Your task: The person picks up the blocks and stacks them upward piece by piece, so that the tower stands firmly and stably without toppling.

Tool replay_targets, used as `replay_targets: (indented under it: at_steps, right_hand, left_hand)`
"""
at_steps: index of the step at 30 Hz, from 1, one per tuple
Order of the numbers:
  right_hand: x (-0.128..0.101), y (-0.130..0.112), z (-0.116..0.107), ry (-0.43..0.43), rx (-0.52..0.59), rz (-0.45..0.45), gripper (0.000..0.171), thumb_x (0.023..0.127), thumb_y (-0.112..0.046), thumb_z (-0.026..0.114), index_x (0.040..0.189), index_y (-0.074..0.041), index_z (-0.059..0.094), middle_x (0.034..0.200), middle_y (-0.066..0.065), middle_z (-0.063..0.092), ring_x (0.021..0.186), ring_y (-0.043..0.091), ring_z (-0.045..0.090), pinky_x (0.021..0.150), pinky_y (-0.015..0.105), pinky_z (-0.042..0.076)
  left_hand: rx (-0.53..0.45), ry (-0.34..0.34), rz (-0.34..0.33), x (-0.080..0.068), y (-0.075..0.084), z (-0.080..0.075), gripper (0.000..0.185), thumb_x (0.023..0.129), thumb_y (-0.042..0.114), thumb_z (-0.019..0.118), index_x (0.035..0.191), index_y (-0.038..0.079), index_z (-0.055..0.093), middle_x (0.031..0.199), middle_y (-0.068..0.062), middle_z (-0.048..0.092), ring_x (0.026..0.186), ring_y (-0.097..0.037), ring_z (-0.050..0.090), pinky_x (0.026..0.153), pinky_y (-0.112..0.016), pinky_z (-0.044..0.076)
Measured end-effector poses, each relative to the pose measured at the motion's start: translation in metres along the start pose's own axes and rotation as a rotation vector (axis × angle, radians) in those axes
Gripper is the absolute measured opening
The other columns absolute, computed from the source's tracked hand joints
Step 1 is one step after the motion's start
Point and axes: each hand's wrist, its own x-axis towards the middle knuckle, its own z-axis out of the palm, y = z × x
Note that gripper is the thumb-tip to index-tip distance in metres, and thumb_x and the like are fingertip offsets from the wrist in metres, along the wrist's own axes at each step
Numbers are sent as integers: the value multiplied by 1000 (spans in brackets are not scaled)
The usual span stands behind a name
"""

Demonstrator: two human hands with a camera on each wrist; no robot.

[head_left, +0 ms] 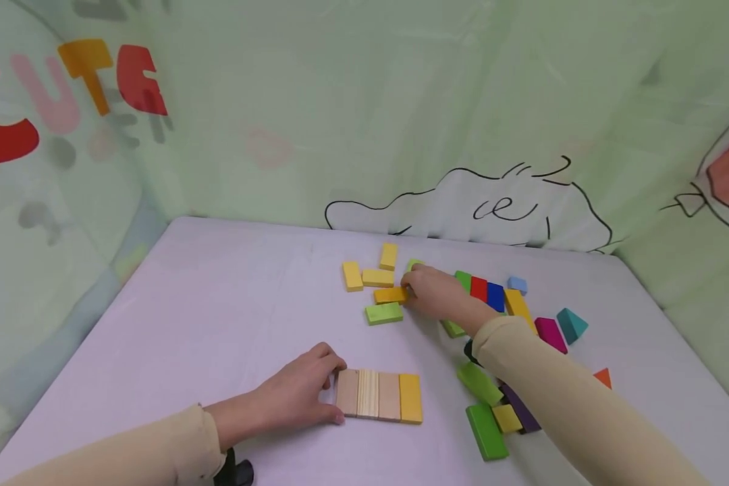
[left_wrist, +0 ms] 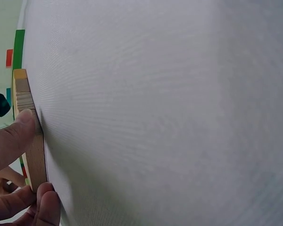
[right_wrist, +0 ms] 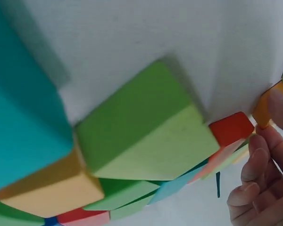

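Note:
In the head view a row of flat blocks lies side by side near the front: natural wood blocks (head_left: pixel 389 397) with a yellow block (head_left: pixel 410 399) at the right end. My left hand (head_left: pixel 298 391) grips the left end of this row, thumb at the near corner and fingers at the far corner. Farther back, my right hand (head_left: pixel 434 291) pinches the right end of an orange-yellow block (head_left: pixel 389 295) between thumb and finger. The right wrist view shows this pinch on the orange block (right_wrist: pixel 261 111) too. Just in front of it lies a light green block (head_left: pixel 384 313).
Yellow blocks (head_left: pixel 378 278) lie behind the orange one. Right of them spread several coloured blocks, among them a red block (head_left: pixel 478 288), a teal triangle (head_left: pixel 572 326) and a green block (head_left: pixel 487 432), some under my right forearm. A printed cloth wall (head_left: pixel 279 121) borders the table.

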Motion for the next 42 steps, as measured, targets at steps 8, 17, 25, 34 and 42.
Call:
replay_targets:
  at_steps: [8, 17, 25, 34, 42]
  right_hand:
    - [-30, -8, -12, 67, 110, -39, 31, 90, -22, 79, 114, -3, 73, 102, 9, 68, 87, 20, 58, 79, 30, 57]
    - [-54, -50, 11, -118, 197, -124, 22, 86, -25, 83, 100, -12, 74, 91, -2, 65, 84, 14, 56, 79, 30, 55]
    - [-48, -56, 20, -124, 231, -183, 21, 87, -26, 82, 100, -12, 73, 87, -4, 62, 85, 14, 54, 78, 29, 53]
    - [-49, -56, 19, -127, 236, -201, 20, 89, -25, 80, 102, -12, 72, 85, -4, 60, 83, 13, 53, 74, 26, 51]
    - [-53, -55, 17, -145, 251, -205, 19, 90, -21, 80, 105, -11, 74, 91, -3, 66, 84, 13, 56, 76, 25, 53]
  left_hand:
    - [6, 8, 6, -1, -2, 0, 58, 78, 23, 90, 123, -2, 63, 104, -1, 52, 82, -5, 48, 73, -21, 46]
    - [14, -3, -20, 1, -2, -3, 63, 78, 27, 90, 127, -1, 63, 104, -1, 53, 82, -6, 49, 72, -20, 45]
    - [-39, -22, -54, 2, -2, -2, 85, 75, 27, 93, 140, 3, 45, 114, -4, 56, 84, -8, 52, 73, -21, 48]
    - [-77, -97, -127, 11, -4, -9, 113, 71, 29, 95, 158, 0, 30, 106, 0, 54, 86, -10, 53, 75, -22, 48]
    - [-99, -102, -120, 11, -3, -10, 101, 71, 26, 96, 150, -1, 40, 106, -1, 56, 86, -10, 53, 76, -22, 49]
